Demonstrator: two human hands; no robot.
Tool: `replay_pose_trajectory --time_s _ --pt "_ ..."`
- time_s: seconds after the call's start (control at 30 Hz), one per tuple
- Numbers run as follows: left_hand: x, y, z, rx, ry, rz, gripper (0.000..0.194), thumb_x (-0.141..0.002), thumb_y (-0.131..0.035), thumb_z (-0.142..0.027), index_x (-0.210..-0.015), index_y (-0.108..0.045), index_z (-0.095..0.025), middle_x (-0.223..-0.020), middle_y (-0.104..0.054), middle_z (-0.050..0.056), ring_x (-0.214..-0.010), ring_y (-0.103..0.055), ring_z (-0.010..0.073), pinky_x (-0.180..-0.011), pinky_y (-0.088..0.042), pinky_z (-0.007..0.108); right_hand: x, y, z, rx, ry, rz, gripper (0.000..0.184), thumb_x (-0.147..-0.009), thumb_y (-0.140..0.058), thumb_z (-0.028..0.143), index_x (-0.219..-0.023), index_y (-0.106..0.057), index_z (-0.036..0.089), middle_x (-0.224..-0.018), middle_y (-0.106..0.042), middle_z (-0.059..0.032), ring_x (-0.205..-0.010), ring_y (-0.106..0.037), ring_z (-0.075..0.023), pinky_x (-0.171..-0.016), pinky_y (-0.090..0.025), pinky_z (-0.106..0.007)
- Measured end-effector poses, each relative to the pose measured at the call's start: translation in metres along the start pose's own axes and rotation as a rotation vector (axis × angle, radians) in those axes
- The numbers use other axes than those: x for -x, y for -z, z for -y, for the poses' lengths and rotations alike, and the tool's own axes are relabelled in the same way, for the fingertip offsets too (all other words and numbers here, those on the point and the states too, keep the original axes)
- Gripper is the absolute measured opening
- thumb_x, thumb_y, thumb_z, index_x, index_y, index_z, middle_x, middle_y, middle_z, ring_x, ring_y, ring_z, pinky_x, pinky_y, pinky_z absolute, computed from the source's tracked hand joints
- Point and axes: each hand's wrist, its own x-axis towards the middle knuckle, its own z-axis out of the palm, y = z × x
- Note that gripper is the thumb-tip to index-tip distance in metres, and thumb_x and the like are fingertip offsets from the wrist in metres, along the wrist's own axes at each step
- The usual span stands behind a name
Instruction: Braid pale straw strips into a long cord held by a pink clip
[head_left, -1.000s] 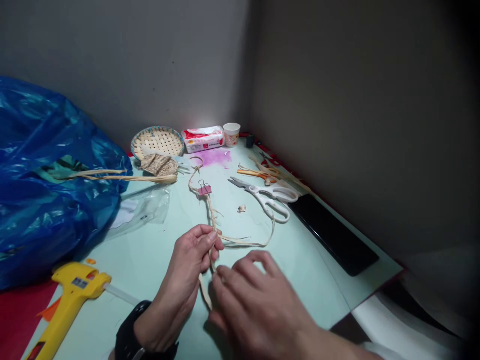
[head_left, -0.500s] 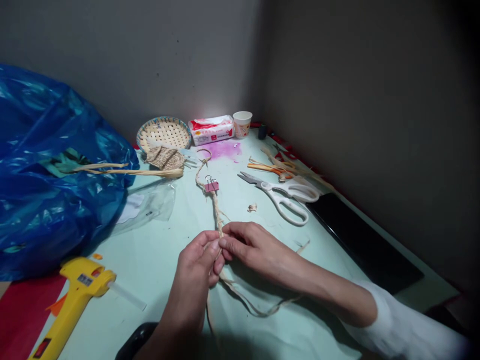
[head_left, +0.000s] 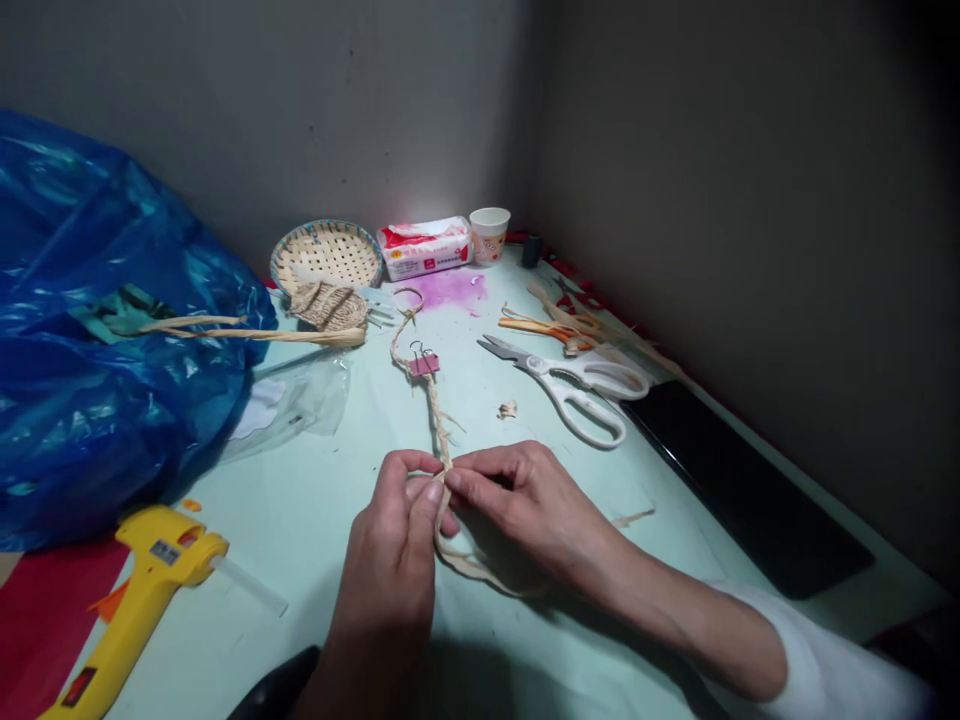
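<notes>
Head view: fingers (head_left: 429, 497) pinch the braid (head_left: 436, 410), table's right edge (head_left: 896, 578) well apart.

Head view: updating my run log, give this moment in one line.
left hand: holding braided cord; right hand: holding same cord; pink binder clip: on cord

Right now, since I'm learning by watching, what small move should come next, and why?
I'd probably draw the loose strand snug: it curves in a slack loop, while the left hand and right hand pinch the near end of the braid.
</notes>
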Motion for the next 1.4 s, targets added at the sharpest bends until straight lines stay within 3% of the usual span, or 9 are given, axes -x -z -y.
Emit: replay_pose_trajectory --time_s 0.2,0.3,0.57,0.87,1.03,1.13,1.27,1.33,1.4 --pt "0.002 0.014 0.000 -0.756 -0.540 -0.143 0.020 -0.094 -0.043 -0.025 -0.086 -0.061 -0.022 -0.072 -0.066 0.001 -0.070 -0.059 0.0192 -0.065 -0.037 0.030 0.000 -0.002 0.003 0.083 0.016 -0.098 0.031 -0.086 -0.049 0.028 -0.057 -0.051 0.015 -0.055 -0.031 0.0039 -0.054 -0.029 -0.0085 -0.048 -0.022 -0.023" --pt "0.003 0.016 -0.002 -0.930 -0.647 -0.199 0.026 -0.092 -0.045 -0.025 -0.073 -0.062 -0.021 -0.062 -0.061 0.002 -0.066 -0.055 0.0210 -0.063 -0.034 0.032 0.001 -0.001 0.003 0.084 0.045 -0.111 0.033 -0.085 -0.049 0.026 -0.054 -0.044 0.016 -0.054 -0.027 0.0044 -0.053 -0.026 -0.0083 -0.048 -0.020 -0.024" --pt "0.010 0.015 -0.014 -0.481 -0.223 0.012 0.027 -0.093 -0.045 -0.032 -0.072 -0.060 -0.022 -0.057 -0.056 -0.005 -0.051 -0.050 0.0126 -0.055 -0.038 0.024 0.000 0.002 0.003 -0.189 0.067 0.002 0.029 -0.085 -0.048 0.025 -0.065 -0.064 0.012 -0.064 -0.061 -0.0024 -0.061 -0.048 -0.0115 -0.064 -0.036 -0.024" --pt "0.021 0.003 0.002 -0.952 -0.614 -0.255 0.024 -0.091 -0.045 -0.020 -0.074 -0.062 -0.019 -0.063 -0.065 0.003 -0.060 -0.062 0.0181 -0.058 -0.036 0.029 -0.001 0.001 -0.002 -0.267 0.127 -0.033 0.026 -0.080 -0.055 0.024 -0.058 -0.063 0.013 -0.059 -0.057 0.0006 -0.062 -0.048 -0.0121 -0.064 -0.035 -0.024" --pt "0.023 -0.012 -0.005 -1.081 -0.583 -0.269 0.020 -0.090 -0.045 -0.014 -0.082 -0.062 -0.018 -0.058 -0.064 0.002 -0.051 -0.062 0.0188 -0.051 -0.035 0.029 -0.001 -0.002 -0.003 -0.564 0.075 0.023 0.023 -0.077 -0.061 0.024 -0.057 -0.063 0.013 -0.054 -0.051 0.0019 -0.053 -0.038 -0.0088 -0.055 -0.029 -0.024" --pt "0.033 -0.020 -0.006 -1.123 -0.545 -0.215 0.023 -0.090 -0.041 -0.011 -0.082 -0.062 -0.016 -0.060 -0.064 0.004 -0.055 -0.063 0.0203 -0.052 -0.037 0.030 0.000 -0.002 -0.002 -0.686 -0.036 0.062 0.019 -0.073 -0.065 0.026 -0.064 -0.070 0.009 -0.071 -0.065 -0.0050 -0.050 -0.037 -0.0063 -0.051 -0.026 -0.023" --pt "0.048 -0.005 -0.011 -0.892 -0.590 -0.052 0.026 -0.092 -0.043 -0.022 -0.073 -0.061 -0.020 -0.070 -0.065 0.004 -0.070 -0.061 0.0216 -0.064 -0.042 0.033 0.001 0.001 0.001 -0.691 -0.067 0.068 0.022 -0.071 -0.067 0.027 -0.061 -0.070 0.007 -0.099 -0.069 -0.0127 -0.049 -0.039 -0.0039 -0.044 -0.022 -0.022" --pt "0.044 0.012 -0.017 -0.691 -0.512 -0.129 0.021 -0.091 -0.047 -0.030 -0.086 -0.065 -0.020 -0.089 -0.067 0.007 -0.088 -0.060 0.0232 -0.080 -0.043 0.036 0.001 0.002 0.002 -0.701 -0.074 0.064 0.021 -0.071 -0.067 0.025 -0.059 -0.068 0.008 -0.096 -0.070 -0.0123 -0.051 -0.045 -0.0052 -0.044 -0.024 -0.021" --pt "0.030 0.026 -0.024 -0.462 -0.308 -0.234 0.023 -0.091 -0.047 -0.035 -0.092 -0.064 -0.019 -0.101 -0.066 0.009 -0.093 -0.060 0.0233 -0.087 -0.042 0.038 0.001 0.003 0.001 -0.678 -0.081 0.062 0.020 -0.072 -0.066 0.024 -0.061 -0.067 0.008 -0.083 -0.070 -0.0092 -0.047 -0.041 -0.0043 -0.042 -0.021 -0.021"
